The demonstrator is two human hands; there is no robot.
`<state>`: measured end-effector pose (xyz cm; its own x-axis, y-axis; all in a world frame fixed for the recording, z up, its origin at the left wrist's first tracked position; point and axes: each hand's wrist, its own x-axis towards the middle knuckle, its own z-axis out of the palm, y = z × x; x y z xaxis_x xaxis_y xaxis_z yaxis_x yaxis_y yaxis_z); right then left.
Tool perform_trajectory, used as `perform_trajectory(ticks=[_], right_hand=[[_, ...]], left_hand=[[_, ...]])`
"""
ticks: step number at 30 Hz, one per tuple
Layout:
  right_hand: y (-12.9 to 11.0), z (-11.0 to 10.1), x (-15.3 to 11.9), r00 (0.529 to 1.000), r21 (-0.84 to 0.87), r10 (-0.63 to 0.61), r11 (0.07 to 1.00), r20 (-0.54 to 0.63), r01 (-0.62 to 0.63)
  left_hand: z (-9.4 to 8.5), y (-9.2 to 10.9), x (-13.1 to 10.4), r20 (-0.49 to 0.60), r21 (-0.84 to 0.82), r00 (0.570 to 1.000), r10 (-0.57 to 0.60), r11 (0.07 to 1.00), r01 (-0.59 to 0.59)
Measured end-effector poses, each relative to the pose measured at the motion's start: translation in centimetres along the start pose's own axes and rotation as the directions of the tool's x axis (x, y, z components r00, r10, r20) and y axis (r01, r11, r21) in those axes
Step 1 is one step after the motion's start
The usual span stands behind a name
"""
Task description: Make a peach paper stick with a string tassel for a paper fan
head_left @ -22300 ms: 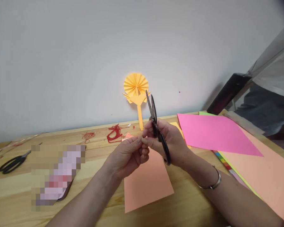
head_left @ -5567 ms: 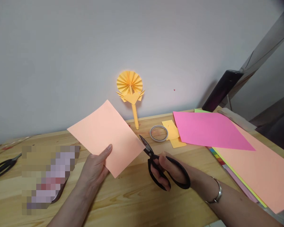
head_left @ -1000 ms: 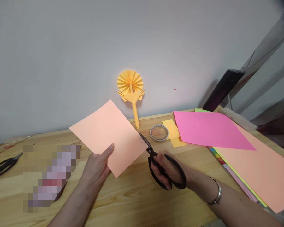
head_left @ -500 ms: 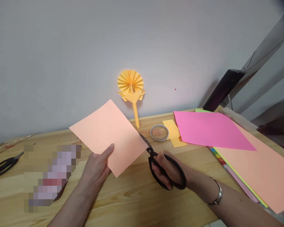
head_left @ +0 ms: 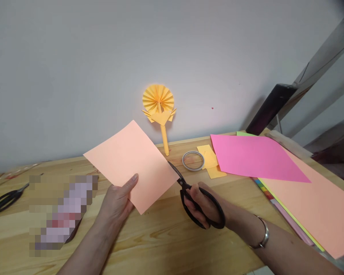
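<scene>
A peach-coloured sheet of paper is pinched at its lower edge by my left hand, thumb on top and fingers underneath. My right hand grips black-handled scissors, fingers through the large loops. The scissor blades reach the right corner of the sheet, one blade showing beyond the far edge; part of the other lies behind the paper. I cannot tell whether any cut has been made. Behind the sheet, a yellow folded-paper fan on a rolled handle leans against the wall.
A roll of tape lies beside yellow paper pieces. Right of these, a pink sheet overlaps a larger peach sheet. At left are another pair of scissors and a pixelated object on the wooden table.
</scene>
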<state>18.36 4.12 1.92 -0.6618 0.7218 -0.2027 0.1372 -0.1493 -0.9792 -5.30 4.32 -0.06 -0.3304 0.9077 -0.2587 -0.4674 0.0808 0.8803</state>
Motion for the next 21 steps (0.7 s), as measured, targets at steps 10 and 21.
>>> perform_trajectory(ticks=[10,21], right_hand=[[0.7,-0.3,-0.1,0.991,0.114,-0.104,0.989,0.085,0.094],[1.0,-0.5,0.0,0.991,0.125,-0.097,0.989,0.096,0.085]], left_hand=[[0.2,0.0,-0.1,-0.008,0.005,1.000,0.008,1.000,-0.008],[0.1,-0.1,-0.2,0.044,0.027,0.999,-0.001,1.000,0.000]])
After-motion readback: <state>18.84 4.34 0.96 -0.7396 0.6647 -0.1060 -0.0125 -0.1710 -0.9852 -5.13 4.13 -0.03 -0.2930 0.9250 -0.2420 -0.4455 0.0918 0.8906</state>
